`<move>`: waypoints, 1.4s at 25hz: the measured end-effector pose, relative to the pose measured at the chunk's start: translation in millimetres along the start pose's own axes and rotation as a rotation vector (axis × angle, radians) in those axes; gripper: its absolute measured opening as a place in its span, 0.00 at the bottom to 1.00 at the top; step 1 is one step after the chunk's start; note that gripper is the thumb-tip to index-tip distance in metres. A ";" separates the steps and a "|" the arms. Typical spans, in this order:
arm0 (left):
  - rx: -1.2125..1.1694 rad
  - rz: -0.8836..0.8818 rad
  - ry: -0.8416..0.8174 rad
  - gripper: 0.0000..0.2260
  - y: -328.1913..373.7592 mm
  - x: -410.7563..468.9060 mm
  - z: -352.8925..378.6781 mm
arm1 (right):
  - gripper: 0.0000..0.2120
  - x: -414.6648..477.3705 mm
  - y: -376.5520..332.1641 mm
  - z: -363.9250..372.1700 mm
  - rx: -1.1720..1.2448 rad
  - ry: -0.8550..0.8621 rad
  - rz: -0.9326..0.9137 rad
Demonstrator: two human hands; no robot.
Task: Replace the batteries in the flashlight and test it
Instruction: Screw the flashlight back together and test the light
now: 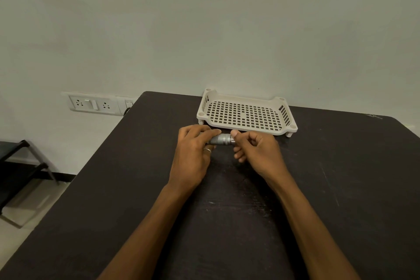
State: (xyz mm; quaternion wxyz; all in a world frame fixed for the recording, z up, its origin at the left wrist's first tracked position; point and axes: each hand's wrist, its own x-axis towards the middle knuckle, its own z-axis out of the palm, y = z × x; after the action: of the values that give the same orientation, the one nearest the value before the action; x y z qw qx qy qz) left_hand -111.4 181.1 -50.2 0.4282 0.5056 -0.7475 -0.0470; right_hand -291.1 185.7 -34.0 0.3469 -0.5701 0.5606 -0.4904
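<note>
Both hands (227, 150) around silver flashlight (221, 139), near tray (246, 112).

Both forearms bare, reaching forward from bottom edge, converging toward centre. Left hand (193, 152) palm down, knuckles up, fingers curled over one end of flashlight (221, 139), thumb stretched along its top; ring on one finger. Right hand (256, 151) turned side-on, thumb tip pressed at flashlight's other end, remaining fingers loosely curled in beneath palm. Hands close together, not touching each other
</note>
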 end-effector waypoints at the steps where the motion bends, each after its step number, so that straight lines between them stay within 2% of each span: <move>1: -0.008 0.003 0.000 0.19 -0.3 -0.1 0.0 | 0.16 -0.9 -1.5 0.5 -0.024 0.021 0.019; 3: -0.021 0.011 -0.007 0.20 -0.7 0.4 0.0 | 0.16 -1.6 -2.9 1.1 -0.021 0.059 0.028; 7: -0.027 0.021 -0.021 0.20 -0.3 0.6 0.0 | 0.06 -2.8 -7.8 4.4 0.162 0.091 -0.036; 9: -0.030 0.010 -0.013 0.20 -0.8 0.5 0.0 | 0.02 -2.8 -8.0 2.8 0.208 0.047 -0.029; 10: -0.031 0.004 -0.006 0.19 -1.3 0.6 -0.2 | 0.02 -1.7 -6.3 0.3 0.231 -0.002 -0.012; 13: -0.036 -0.007 0.004 0.19 -1.6 0.9 -0.6 | 0.13 1.0 -3.4 -9.1 0.225 -0.122 0.040; 14: -0.035 -0.003 0.000 0.20 -1.6 0.9 -0.5 | 0.13 2.5 -0.7 -10.5 0.226 -0.136 0.039; 17: -0.035 0.015 -0.001 0.20 -1.9 1.3 -0.4 | 0.03 1.8 -0.8 -9.4 0.176 -0.138 0.048; 20: -0.042 0.036 -0.005 0.21 -1.9 1.3 0.4 | 0.23 -0.1 -1.1 -3.6 -0.012 -0.066 0.101; 22: -0.051 0.039 -0.006 0.22 -2.1 1.4 1.2 | 0.28 -0.5 -2.0 -1.2 -0.080 0.002 0.110; 24: -0.055 0.035 0.001 0.22 -2.2 1.8 2.0 | 0.25 -0.4 -1.9 0.4 -0.074 0.070 0.072; 26: -0.052 0.034 0.002 0.22 -2.4 1.3 2.3 | 0.16 0.0 -2.0 2.9 0.033 0.093 0.022; 28: -0.049 0.034 0.002 0.23 -2.9 0.5 2.9 | 0.09 -0.5 -2.4 4.4 0.129 0.083 -0.022; 31: -0.063 0.014 0.016 0.22 -4.5 1.1 3.8 | 0.01 0.7 -1.3 -2.2 0.273 -0.027 0.023; 33: -0.073 0.007 0.026 0.22 -5.7 1.4 4.0 | 0.07 1.7 0.3 -9.5 0.298 -0.117 0.054; 35: -0.079 0.016 0.027 0.22 -5.8 1.3 4.2 | 0.05 1.2 -0.6 -12.7 0.227 -0.154 0.068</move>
State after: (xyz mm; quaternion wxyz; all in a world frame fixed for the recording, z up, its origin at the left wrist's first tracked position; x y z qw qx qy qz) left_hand -110.3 175.8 -55.0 0.4581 0.4829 -0.7434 -0.0660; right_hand -303.1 186.5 -29.7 0.4674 -0.5438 0.4921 -0.4936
